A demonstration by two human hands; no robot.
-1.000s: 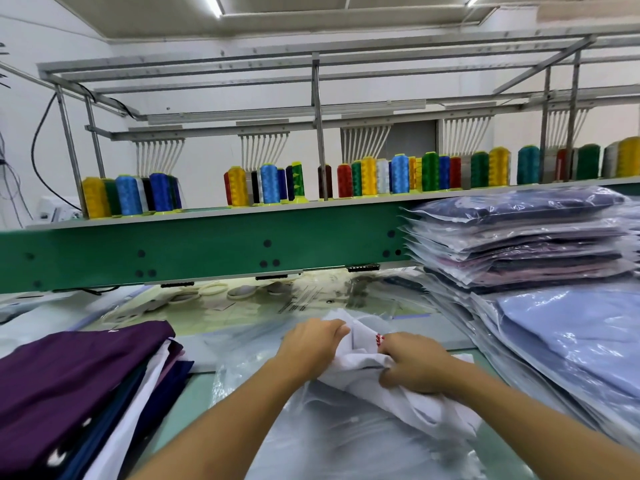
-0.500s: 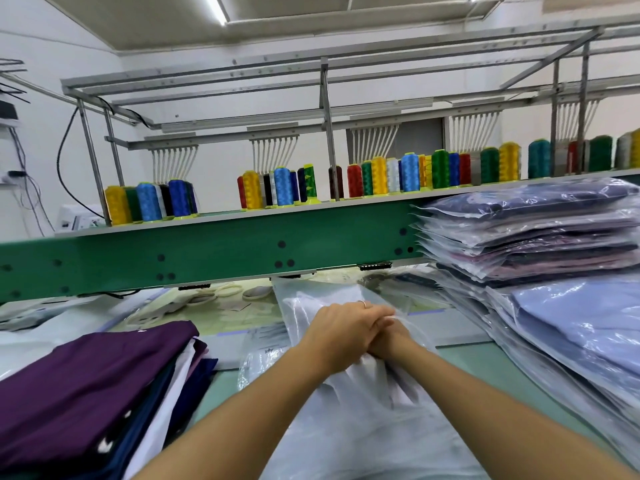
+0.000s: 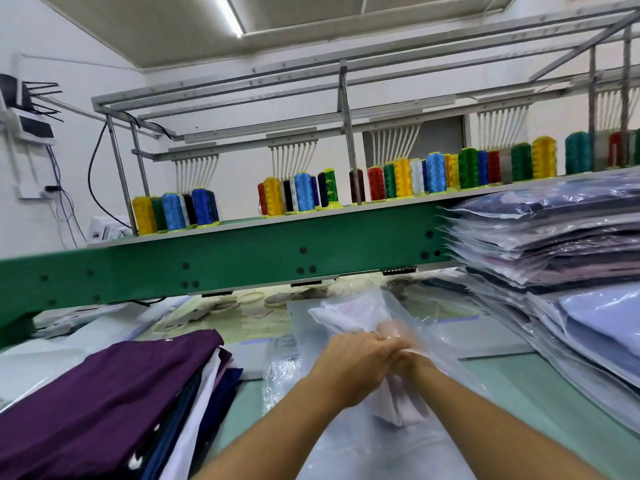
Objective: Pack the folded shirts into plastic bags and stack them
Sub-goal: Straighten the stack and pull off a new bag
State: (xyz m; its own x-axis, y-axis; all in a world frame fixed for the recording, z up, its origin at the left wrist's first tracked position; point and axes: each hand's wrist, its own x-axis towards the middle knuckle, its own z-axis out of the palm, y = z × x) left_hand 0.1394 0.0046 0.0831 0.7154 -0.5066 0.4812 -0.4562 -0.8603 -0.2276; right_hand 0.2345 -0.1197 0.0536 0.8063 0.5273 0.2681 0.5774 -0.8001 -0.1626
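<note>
Here, just below the middle of the frame, the left hand (image 3: 356, 358) has its fingers curled and grips the mouth of a clear plastic bag (image 3: 401, 306). The right hand (image 3: 401, 353) sits just behind it, partly inside the bag and blurred by the plastic, so I cannot tell whether it grasps anything. A white shirt (image 3: 346, 315) lies partly inside the bag, its upper end pushed toward the closed end and its lower end still hanging out below the hands. The bag is lifted off the pale green table (image 3: 519, 382). At lower left lies a pile of folded shirts (image 3: 104, 393), purple on top. At right rises a stack of bagged shirts (image 3: 554, 237). A green beam (image 3: 225, 265) crosses the middle, with thread spools (image 3: 304, 192) standing along it.
</note>
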